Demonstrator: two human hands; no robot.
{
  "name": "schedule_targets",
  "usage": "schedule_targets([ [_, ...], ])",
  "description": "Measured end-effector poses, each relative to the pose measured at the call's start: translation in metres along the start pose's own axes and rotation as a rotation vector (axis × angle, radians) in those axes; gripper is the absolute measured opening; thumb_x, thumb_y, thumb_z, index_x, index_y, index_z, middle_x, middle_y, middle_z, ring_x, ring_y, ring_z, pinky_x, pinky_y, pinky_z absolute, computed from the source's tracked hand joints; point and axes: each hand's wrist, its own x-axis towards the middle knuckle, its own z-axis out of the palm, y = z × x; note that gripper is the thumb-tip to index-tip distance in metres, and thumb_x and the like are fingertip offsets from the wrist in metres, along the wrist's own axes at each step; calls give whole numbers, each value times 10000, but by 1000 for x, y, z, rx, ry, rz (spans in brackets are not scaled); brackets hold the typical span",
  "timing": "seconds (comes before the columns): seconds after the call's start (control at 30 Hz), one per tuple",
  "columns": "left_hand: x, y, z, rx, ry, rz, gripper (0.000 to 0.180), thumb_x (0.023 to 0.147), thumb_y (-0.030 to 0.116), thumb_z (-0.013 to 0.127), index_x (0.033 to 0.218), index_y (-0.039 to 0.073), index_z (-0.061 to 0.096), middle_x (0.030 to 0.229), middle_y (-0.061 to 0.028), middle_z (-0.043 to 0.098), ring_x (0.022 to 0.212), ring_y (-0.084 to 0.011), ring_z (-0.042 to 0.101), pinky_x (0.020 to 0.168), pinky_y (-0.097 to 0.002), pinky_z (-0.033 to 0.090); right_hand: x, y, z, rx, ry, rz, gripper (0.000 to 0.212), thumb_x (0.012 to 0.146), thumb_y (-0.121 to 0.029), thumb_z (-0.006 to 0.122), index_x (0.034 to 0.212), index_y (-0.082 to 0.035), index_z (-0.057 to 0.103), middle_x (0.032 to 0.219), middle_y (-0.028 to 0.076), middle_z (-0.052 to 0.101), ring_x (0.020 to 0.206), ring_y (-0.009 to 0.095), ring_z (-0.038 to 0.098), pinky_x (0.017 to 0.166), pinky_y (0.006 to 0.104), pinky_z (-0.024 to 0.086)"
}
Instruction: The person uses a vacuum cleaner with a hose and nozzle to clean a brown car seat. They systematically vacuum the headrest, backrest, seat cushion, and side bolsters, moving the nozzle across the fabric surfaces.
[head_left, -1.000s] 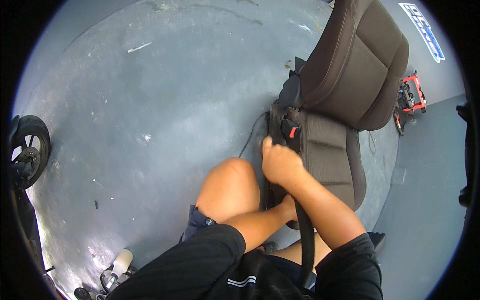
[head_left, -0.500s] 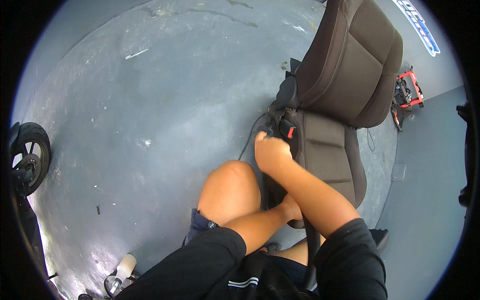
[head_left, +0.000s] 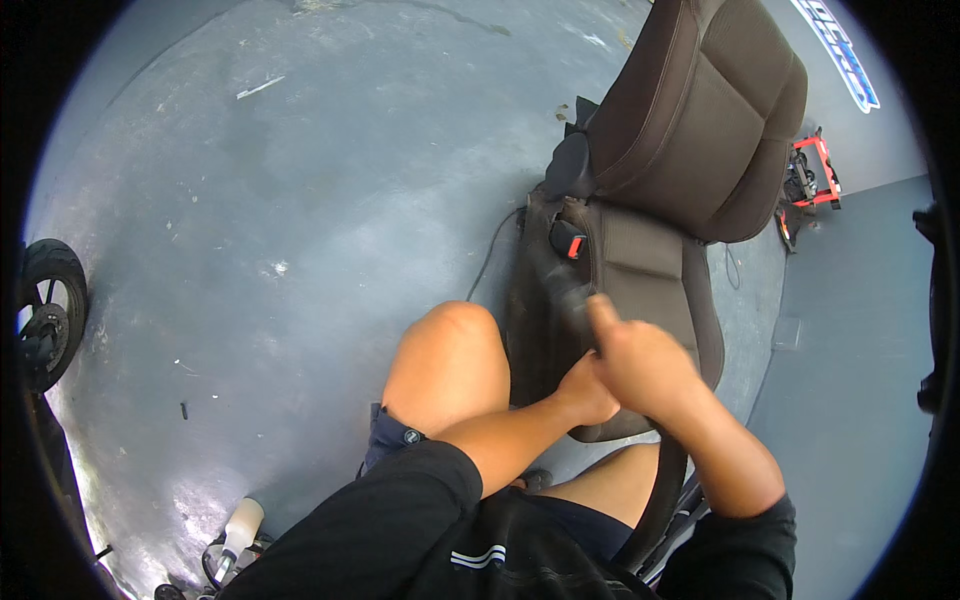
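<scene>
A brown fabric car seat [head_left: 640, 245] stands on the floor in front of me, its backrest at the far side. My right hand [head_left: 645, 362] is closed round a dark vacuum nozzle [head_left: 568, 292], smeared by motion, over the seat's left side. Close beside it, my left hand [head_left: 588, 393] is closed at the seat's front left, seemingly on the black vacuum hose [head_left: 665, 490], though its grip is partly hidden. The hose curves down between my right arm and my leg. A black seat-belt buckle with a red button [head_left: 568, 240] sits just beyond the nozzle.
A thin black cable [head_left: 487, 258] runs over the grey floor [head_left: 300, 220] left of the seat. Further left are a motorcycle wheel [head_left: 55, 315] and a white bottle [head_left: 244, 522]. Behind the seat, a red-framed item [head_left: 822, 172] stands by the wall [head_left: 860, 330].
My right hand has pulled back from beside the buckle, toward me and to the right, with the nozzle. The left hand stays low and has risen slightly in view.
</scene>
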Motion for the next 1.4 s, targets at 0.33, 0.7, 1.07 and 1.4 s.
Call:
schedule_targets([
  [0.33, -2, 7, -16, 529, 33, 334, 252, 846, 314, 716, 852, 86, 824, 902, -87, 736, 1106, -289, 647, 1296, -588, 278, -5, 56, 24, 204, 449, 77, 773, 903, -187, 762, 1558, 45, 421, 876, 303, 737, 848, 498, 745, 779, 581, 594],
  [0.7, 1, 10, -13, 414, 102, 332, 431, 841, 256, 719, 1215, 42, 744, 1210, -122, 746, 1298, -322, 603, 1279, -615, 305, -13, 55, 65, 418, 532, 175, 808, 926, -198, 756, 1580, 92, 379, 863, 324, 726, 837, 523, 743, 782, 584, 596],
  [1.07, -1, 7, -22, 480, 60, 395, 464, 801, 286, 725, 1192, 37, 744, 1211, -164, 735, 1362, -365, 569, 1267, -648, 296, 2, 55, 76, 546, 501, 258, 794, 931, -203, 761, 1567, 101, 398, 896, 347, 732, 876, 537, 738, 815, 578, 593],
  [1.4, -3, 7, -18, 459, 50, 371, 278, 796, 314, 748, 875, 52, 796, 1004, -105, 736, 1155, -306, 637, 1271, -617, 313, -17, 68, 66, 637, 606, 150, 759, 913, -185, 767, 1544, 80, 437, 910, 378, 720, 899, 549, 730, 818, 596, 586],
])
